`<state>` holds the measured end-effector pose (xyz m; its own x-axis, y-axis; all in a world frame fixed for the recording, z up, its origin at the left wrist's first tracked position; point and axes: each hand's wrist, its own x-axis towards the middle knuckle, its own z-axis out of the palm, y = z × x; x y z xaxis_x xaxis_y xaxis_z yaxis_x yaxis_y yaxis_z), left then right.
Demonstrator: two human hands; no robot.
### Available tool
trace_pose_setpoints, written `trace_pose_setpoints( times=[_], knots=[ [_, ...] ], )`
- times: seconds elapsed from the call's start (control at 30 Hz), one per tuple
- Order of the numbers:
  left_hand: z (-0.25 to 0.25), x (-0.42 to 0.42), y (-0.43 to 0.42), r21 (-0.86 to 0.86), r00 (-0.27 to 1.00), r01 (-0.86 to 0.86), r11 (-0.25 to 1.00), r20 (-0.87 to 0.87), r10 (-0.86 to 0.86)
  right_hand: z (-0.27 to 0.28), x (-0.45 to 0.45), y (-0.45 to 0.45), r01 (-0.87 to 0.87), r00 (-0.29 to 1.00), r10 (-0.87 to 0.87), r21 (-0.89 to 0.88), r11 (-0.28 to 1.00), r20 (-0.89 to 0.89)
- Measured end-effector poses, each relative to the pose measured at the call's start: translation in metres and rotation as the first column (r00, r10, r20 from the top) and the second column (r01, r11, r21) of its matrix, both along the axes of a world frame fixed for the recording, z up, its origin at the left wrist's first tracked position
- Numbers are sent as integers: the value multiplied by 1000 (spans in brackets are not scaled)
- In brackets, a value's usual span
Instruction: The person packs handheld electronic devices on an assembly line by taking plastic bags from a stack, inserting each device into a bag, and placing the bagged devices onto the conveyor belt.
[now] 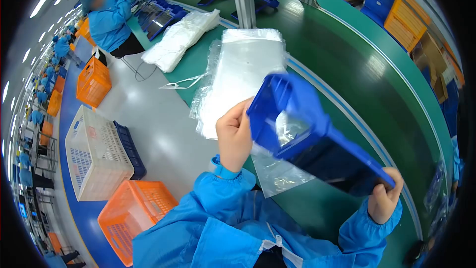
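Between my hands is a blue plastic housing [302, 100] with an open box-like end and a long flat part carrying a dark glossy panel [342, 164]. My left hand [235, 131] is closed on the edge of the box-like end. At the far right end, my right hand [384, 196] pinches the corner of the flat part. The housing is tilted, partly blurred, and held above the green table. Under and behind it lies a stack of clear plastic bags [248, 64]. One clear bag [277, 171] lies below the housing, partly hidden by it.
A bundled white plastic bag [181, 39] and similar blue housings [158, 17] lie further along the table. A metal post [243, 2] rises beside the green conveyor [357, 69]. White [99, 159] and orange crates [136, 213] stand on the floor at left. A co-worker [109, 25] stands beyond.
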<state>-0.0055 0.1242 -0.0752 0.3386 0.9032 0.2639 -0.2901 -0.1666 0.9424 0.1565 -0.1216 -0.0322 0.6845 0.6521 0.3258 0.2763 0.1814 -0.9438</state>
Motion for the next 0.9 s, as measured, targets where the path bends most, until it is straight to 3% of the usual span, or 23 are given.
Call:
trace_pose_setpoints(
  times=[0.03, 0.1, 0.2, 0.27, 0.33, 0.43, 0.6, 0.77, 0.83, 0.9],
  knots=[
    [-1, -3, 0, 78, 996, 68, 995, 48, -72, 1, 5, -4, -98, 995, 98, -65, 993, -11],
    [3, 1, 2, -166, 985, 106, 980, 155, -81, 5, 3, 6, -157, 986, 164, -129, 979, 43],
    [-1, -14, 15, -279, 982, 183, 943, 105, -159, 0, -8, 20, 27, 992, -30, 31, 999, 119],
    [7, -12, 14, -237, 992, 116, 965, 68, -102, 11, -6, 22, -70, 973, 99, -140, 988, 207],
    [8, -9, 12, -162, 998, 55, 985, 24, -51, 29, -9, 26, -150, 949, 227, -318, 936, 219],
    [14, -5, 3, -55, 998, -28, 998, -64, 25, 28, -19, 33, -165, 944, 248, -338, 927, 220],
    [10, 3, -11, 377, 937, -200, 904, -197, 289, 16, -31, 37, -52, 950, 147, -326, 944, 274],
    [13, 6, -24, 745, 858, -154, 649, -225, 462, 3, -41, 44, 67, 994, -38, -292, 954, 104],
    [9, 10, -22, 760, 882, -198, 620, -138, 451, -3, -41, 44, 81, 995, -93, -259, 963, -36],
    [11, 6, -19, 751, 849, -263, 606, -118, 515, -15, -27, 36, -29, 994, 3, -240, 970, -107]
  ],
)
